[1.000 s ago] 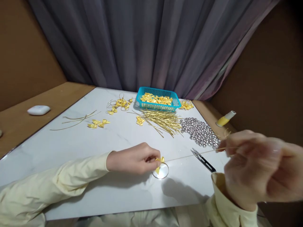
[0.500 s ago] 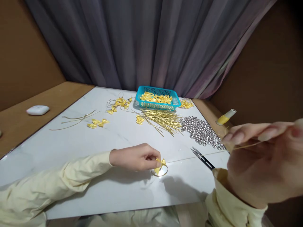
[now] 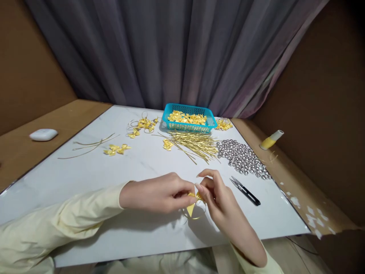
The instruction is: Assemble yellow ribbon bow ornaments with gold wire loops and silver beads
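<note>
Both grips, left hand and right hand, pinch the yellow bow.

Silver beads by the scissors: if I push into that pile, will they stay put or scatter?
The silver beads look round and glossy, so they would probably roll and scatter on the smooth white tabletop. Nothing walls them in; the table's right edge lies close, so some could run off. Each looks small and likely light and slippery to pinch.
</note>
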Demonstrator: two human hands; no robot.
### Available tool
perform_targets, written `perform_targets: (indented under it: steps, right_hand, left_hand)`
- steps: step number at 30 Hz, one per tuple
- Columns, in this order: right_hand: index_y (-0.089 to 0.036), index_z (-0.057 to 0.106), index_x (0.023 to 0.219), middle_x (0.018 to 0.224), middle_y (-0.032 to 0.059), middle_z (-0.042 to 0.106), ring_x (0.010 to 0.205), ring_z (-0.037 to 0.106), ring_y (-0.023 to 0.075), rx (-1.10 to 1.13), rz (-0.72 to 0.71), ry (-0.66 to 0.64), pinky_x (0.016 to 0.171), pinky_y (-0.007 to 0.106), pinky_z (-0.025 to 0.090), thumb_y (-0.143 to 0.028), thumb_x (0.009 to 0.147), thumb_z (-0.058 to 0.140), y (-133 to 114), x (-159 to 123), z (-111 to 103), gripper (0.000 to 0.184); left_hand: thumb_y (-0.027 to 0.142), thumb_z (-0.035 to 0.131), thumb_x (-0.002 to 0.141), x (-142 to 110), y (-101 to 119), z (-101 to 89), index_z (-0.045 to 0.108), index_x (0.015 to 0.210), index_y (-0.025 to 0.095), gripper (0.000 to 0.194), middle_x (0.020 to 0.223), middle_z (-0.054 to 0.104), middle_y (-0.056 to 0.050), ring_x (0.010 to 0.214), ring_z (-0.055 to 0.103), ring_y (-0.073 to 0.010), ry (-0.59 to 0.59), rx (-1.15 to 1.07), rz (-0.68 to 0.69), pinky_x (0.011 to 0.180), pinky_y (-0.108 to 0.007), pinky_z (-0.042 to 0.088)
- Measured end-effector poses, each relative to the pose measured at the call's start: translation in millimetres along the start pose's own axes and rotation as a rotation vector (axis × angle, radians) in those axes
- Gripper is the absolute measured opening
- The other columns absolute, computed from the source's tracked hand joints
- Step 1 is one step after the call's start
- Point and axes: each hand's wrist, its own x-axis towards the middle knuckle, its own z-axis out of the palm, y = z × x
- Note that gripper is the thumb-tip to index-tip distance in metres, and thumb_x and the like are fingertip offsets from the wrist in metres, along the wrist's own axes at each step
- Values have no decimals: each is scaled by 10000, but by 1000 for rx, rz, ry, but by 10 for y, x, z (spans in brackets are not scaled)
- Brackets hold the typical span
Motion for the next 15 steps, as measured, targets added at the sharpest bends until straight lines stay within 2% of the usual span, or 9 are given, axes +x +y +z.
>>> perform_targets:
  steps: [2,4,7,11,15]
  right_hand:
    - [-197,362,999,633,-57,379,534,371,99,-7,6,13,500,206,308,-196,902,348,14,-47,0,98]
    - [-200,399,905,664,-39,402,554,371,100,-35,-2,-8,514,213,309,-188,901,340,6,-87,-24,60]
    - [-198,433,850,641,-34,425,549,396,102,-38,40,-47,538,221,330,-190,914,312,-16,-119,-63,137]
    - [-196,448,881,610,-34,475,529,456,104,91,129,-64,533,220,373,-270,929,316,-35,-128,-90,158]
    - [-196,459,919,595,-33,504,513,470,105,263,210,-136,522,221,388,-338,929,311,-74,-119,-99,206]
  left_hand:
    - [188,377,855,1,6,-6,433,671,161,194,516,361,67,453,314,-60,-22,-5,-26,447,-173,259]
    - [199,369,865,2,9,-10,439,683,160,199,529,419,57,459,360,-60,-36,-10,-41,457,-166,281]
    - [202,367,871,1,21,-18,450,691,158,203,541,458,46,458,388,-59,-30,19,-27,457,-162,289]
    - [179,376,862,-2,39,-30,471,697,154,192,515,412,55,428,353,-57,-18,77,7,434,-164,269]
    - [184,366,872,-4,25,-31,513,752,147,193,523,413,53,436,366,-59,-39,74,16,439,-161,276]
